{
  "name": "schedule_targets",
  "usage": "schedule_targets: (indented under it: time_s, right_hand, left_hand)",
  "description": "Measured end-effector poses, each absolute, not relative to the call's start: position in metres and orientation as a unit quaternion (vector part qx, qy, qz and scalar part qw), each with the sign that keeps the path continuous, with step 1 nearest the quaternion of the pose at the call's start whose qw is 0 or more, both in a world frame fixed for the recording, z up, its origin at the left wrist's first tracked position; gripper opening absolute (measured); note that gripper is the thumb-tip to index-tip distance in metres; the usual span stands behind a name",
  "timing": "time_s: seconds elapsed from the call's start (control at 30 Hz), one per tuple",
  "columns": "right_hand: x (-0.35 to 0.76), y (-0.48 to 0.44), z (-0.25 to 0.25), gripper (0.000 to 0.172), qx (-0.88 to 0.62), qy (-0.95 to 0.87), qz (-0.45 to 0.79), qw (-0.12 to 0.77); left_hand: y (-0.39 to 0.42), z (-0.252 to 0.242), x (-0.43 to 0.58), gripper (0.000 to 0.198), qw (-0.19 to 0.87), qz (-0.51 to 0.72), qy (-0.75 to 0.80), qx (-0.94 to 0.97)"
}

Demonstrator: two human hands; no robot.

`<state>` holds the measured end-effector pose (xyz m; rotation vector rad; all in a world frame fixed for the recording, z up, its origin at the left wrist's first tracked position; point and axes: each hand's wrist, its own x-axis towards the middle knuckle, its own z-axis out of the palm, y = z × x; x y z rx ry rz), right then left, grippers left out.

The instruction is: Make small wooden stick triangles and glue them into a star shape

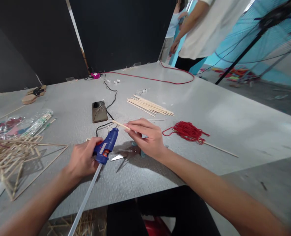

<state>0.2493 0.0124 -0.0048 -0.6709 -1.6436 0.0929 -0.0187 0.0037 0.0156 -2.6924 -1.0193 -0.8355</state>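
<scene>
My left hand [82, 160] is closed around the handle of a blue glue gun [106, 145], whose clear glue stick juts back toward me. The gun's nozzle points up and to the right at the end of a thin wooden stick [120, 125]. My right hand [146, 136] pinches that stick between thumb and fingers, just above the grey table [221, 114]. Scissors [125, 154] lie on the table under my right hand, partly hidden by it.
A bundle of wooden sticks [150, 106] lies beyond my hands, a phone [99, 111] with a black cable to its left. Red yarn [188, 131] on a stick lies right. A stick frame structure [15, 154] sits at left. Two people stand at the far table edge.
</scene>
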Motion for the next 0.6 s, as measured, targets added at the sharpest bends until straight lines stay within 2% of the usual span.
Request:
schedule_targets:
  time_s: [0.6]
  right_hand:
    - [0.2496, 0.0104, -0.0016, 0.018, -0.336, -0.668, 0.117, 0.654]
  left_hand:
    - [0.0041, 0.0180, -0.0172, 0.029, 0.075, -0.272, -0.336, -0.899]
